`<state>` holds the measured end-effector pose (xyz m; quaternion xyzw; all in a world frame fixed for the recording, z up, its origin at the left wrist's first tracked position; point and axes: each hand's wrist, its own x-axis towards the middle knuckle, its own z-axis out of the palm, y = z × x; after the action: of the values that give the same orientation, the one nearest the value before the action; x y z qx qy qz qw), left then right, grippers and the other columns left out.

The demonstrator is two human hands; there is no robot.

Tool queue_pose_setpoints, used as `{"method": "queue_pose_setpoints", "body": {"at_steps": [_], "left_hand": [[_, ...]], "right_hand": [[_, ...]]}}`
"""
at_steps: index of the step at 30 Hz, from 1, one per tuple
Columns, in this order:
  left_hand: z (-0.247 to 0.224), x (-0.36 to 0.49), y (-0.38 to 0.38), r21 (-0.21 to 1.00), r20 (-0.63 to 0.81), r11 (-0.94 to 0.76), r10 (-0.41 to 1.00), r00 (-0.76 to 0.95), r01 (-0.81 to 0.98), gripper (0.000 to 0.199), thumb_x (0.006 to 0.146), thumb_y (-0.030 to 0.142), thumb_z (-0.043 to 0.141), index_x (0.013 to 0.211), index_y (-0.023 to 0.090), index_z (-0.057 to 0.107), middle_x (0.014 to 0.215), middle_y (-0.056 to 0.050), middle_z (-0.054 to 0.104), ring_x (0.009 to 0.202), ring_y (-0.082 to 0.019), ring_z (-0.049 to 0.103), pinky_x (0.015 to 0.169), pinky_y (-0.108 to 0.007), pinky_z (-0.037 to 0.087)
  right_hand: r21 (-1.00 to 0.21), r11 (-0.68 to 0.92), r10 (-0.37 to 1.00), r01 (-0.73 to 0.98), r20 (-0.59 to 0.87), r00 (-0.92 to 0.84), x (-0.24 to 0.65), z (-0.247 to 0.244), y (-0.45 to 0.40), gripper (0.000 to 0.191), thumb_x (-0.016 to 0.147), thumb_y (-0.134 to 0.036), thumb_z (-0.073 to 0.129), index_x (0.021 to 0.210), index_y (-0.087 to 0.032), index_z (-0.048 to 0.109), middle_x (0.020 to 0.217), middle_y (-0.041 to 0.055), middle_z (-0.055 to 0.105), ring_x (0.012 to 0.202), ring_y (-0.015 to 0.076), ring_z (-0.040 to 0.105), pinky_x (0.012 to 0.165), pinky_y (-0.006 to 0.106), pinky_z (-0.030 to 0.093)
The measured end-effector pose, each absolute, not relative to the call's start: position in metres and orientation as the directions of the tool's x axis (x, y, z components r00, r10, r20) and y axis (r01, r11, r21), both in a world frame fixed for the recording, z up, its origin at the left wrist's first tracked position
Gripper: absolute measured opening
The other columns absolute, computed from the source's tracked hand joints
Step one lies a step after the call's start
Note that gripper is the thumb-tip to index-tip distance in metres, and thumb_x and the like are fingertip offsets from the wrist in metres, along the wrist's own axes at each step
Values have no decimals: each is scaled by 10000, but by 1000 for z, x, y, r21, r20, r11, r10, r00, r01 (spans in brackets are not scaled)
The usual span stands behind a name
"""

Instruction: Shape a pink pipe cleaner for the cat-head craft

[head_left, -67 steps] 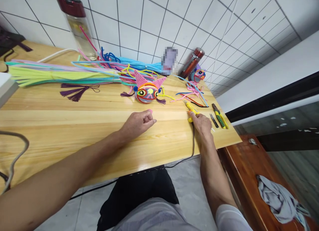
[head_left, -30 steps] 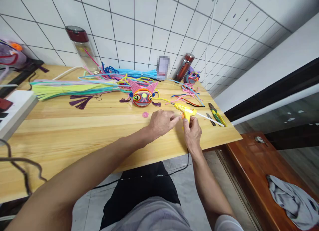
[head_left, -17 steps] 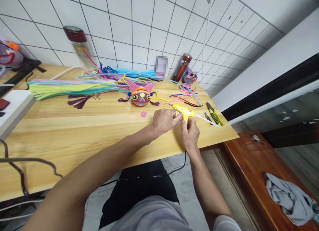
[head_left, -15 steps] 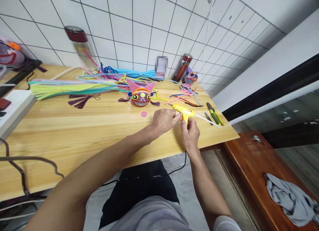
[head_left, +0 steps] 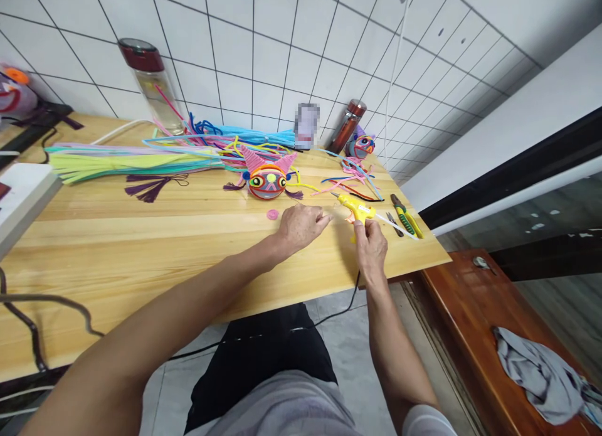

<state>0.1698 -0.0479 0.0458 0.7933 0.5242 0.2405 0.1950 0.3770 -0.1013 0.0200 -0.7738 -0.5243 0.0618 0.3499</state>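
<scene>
My right hand [head_left: 372,248] is wrapped around the handle of a yellow hot glue gun [head_left: 356,207], whose nozzle points left and whose white glue stick pokes out at the back. Left of it, my left hand [head_left: 303,226] hovers low over the table with fingers curled in and thumb against them; whatever they may pinch is hidden. A small pink coil [head_left: 272,214] lies on the wood beside that hand. Just behind sits a colourful mask-like head [head_left: 267,180] with pink pointed ears, round eyes and purple tassels at its sides.
Bundled pipe cleaners [head_left: 136,163] and a purple tassel [head_left: 151,186] lie left, below a glass bottle [head_left: 153,85]. Pliers [head_left: 407,216] and small snips [head_left: 394,224] lie near the right edge. A second head [head_left: 360,146] stands by a reddish flask [head_left: 347,127]. The gun's black cord [head_left: 350,307] hangs over the front edge.
My right hand has moved right with the glue gun, away from my left hand. The left hand has shifted slightly left, so a gap now separates them.
</scene>
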Motion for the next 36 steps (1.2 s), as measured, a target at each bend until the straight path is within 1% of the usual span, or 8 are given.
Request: {"method": "queue_pose_setpoints", "body": {"at_steps": [4, 9, 14, 19, 23, 26, 33, 36], "left_hand": [[38, 150, -56, 489, 161, -449, 889, 428, 748, 423, 1034, 440, 584, 739, 201, 769, 747, -99, 770, 708, -247, 678, 646, -335, 365], [19, 119, -59, 474, 140, -427, 900, 412, 770, 432, 1013, 429, 593, 651, 210, 679, 678, -73, 723, 640, -219, 603, 609, -328, 287], [2, 93, -62, 504, 223, -441, 897, 381, 743, 460, 1001, 434, 564, 600, 211, 600, 593, -47, 632, 569, -177, 497, 591, -321, 234], [-9, 79, -68, 590, 258, -444, 895, 364, 674, 500, 998, 437, 541, 557, 206, 485, 522, -15, 527, 525, -144, 387, 596, -318, 232], [-12, 78, -71, 605, 260, -464, 883, 390, 648, 492, 998, 431, 540, 569, 203, 457, 537, -14, 524, 543, -145, 390, 612, -317, 227], [-13, 79, -72, 589, 251, -471, 879, 405, 657, 485, 997, 431, 546, 577, 201, 467, 544, -21, 536, 550, -149, 405, 611, -314, 213], [-13, 80, -71, 579, 236, -480, 873, 427, 660, 467, 1004, 430, 546, 597, 202, 518, 579, -35, 591, 565, -158, 452, 612, -311, 215], [-13, 79, -71, 581, 230, -476, 874, 429, 660, 475, 1008, 438, 532, 598, 199, 515, 570, -33, 579, 565, -154, 444, 616, -310, 217]], "right_hand": [[-472, -357, 843, 806, 209, 496, 403, 27, -68, 484, 1025, -564, 405, 1048, -190, 712, 1032, 157, 795, 1003, 317, 694, 870, 377, 463], [-338, -504, 830, 795, 65, 554, 418, 25, -38, 501, 1067, -485, 409, 1169, -140, 758, 1154, 223, 801, 1144, 356, 718, 953, 408, 482], [-306, -530, 822, 791, 43, 568, 418, 16, -37, 533, 1052, -542, 455, 1215, -133, 754, 1182, 250, 796, 1152, 381, 725, 981, 454, 496], [-291, -523, 824, 802, 69, 562, 423, 12, -38, 587, 1038, -614, 436, 1156, -145, 768, 1108, 235, 809, 1107, 364, 734, 964, 439, 503], [-277, -534, 816, 799, 80, 573, 423, 10, -38, 556, 1004, -629, 497, 1103, -162, 780, 1075, 215, 815, 1080, 364, 741, 949, 433, 504], [-272, -538, 815, 798, 73, 575, 419, 10, -38, 548, 983, -639, 544, 1114, -162, 781, 1079, 209, 819, 1092, 371, 742, 946, 434, 506], [-230, -558, 810, 797, 60, 584, 410, 16, -33, 435, 977, -501, 598, 1152, -150, 786, 1127, 209, 829, 1122, 361, 752, 945, 413, 516], [-219, -555, 813, 802, 63, 580, 411, 16, -33, 432, 988, -498, 586, 1158, -153, 784, 1134, 206, 829, 1137, 363, 749, 943, 413, 512]]}}
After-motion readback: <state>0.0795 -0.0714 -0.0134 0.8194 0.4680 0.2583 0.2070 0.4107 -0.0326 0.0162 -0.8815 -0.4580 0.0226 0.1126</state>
